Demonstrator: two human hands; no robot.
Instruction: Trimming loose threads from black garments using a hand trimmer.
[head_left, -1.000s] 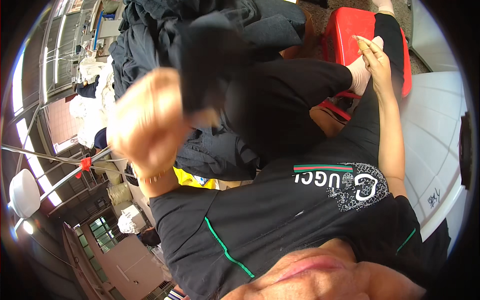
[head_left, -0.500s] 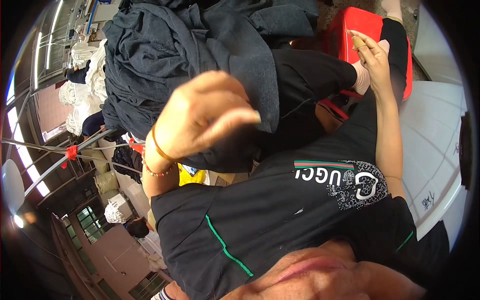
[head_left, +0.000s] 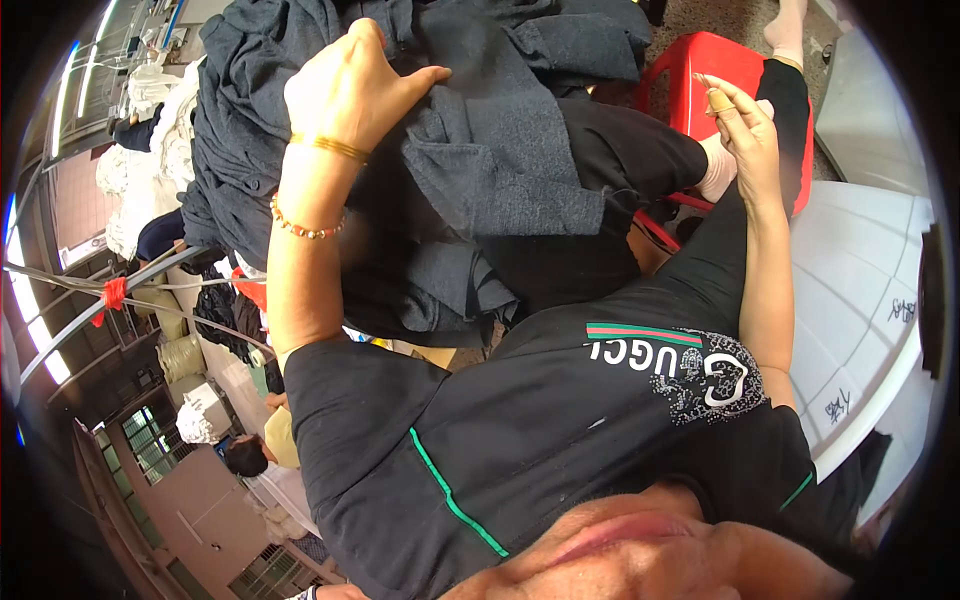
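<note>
My left hand [head_left: 345,90] is over a large heap of dark grey woollen cloth [head_left: 500,130] with its back turned up. Its thumb is stretched away to the right, apart from the fingers. Those fingers bend out of sight, so whether they touch the cloth is hidden. A gold bangle and a beaded bracelet circle that wrist. Farther right, my right hand [head_left: 752,140] is raised off the cloth, in front of a red plastic stool [head_left: 690,75]. Its fingertips are pinched together, and what they hold is too small to name. A yellowish cover [head_left: 719,101] sits on one finger.
The cloth spreads across my lap and black trousers. A white panel [head_left: 850,280] stands along my right side. At the left are metal poles with a red tie [head_left: 115,293], white piled cloth [head_left: 165,150] and another person [head_left: 250,455] at work.
My left hand has moved up and away from my body, onto the cloth. The cloth's near edge has shifted and spread lower. My right hand has barely moved and stays pinched.
</note>
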